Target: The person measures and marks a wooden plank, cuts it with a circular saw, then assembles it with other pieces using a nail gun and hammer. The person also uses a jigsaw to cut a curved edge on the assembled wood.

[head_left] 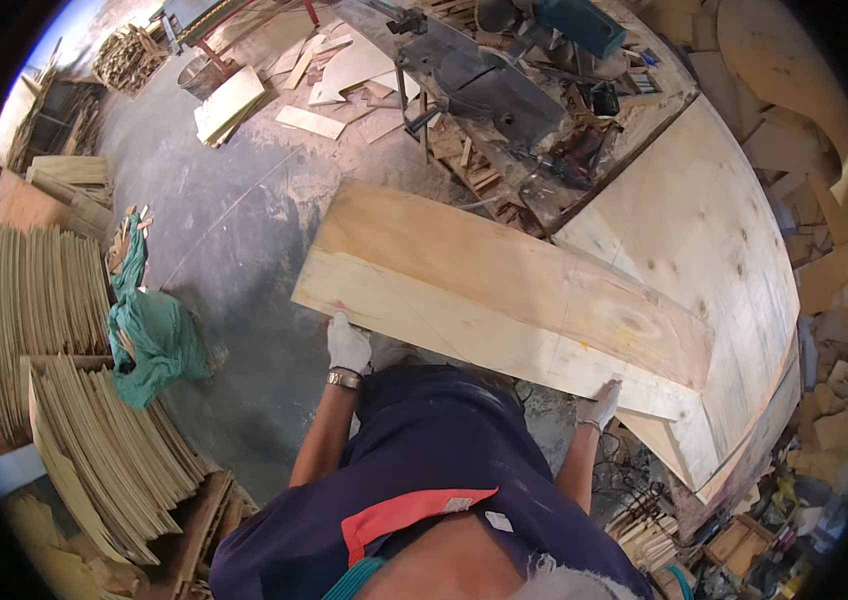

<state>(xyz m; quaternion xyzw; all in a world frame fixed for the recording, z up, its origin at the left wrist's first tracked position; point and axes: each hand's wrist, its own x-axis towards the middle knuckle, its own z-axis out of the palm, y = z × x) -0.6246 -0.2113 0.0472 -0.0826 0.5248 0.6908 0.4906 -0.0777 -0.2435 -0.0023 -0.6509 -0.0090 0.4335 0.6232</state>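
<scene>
A long, pale plywood board (pixel 484 285) lies across in front of me, its left end out over the floor. Its right end overlaps a larger plywood sheet (pixel 709 235). My left hand (pixel 348 345), in a white glove with a metal-banded watch at the wrist, is closed on the near edge close to the left end. Farther right along that edge, my right hand (pixel 599 406), also gloved, grips the board. The fingers under the board are hidden.
Stacks of thin wooden sheets (pixel 44 310) stand at the left beside a green sack (pixel 156 335). A dusty machine (pixel 499 95) is at the far side, with offcuts (pixel 354 75) on the floor nearby. Wood scraps (pixel 834 390) are heaped at the right.
</scene>
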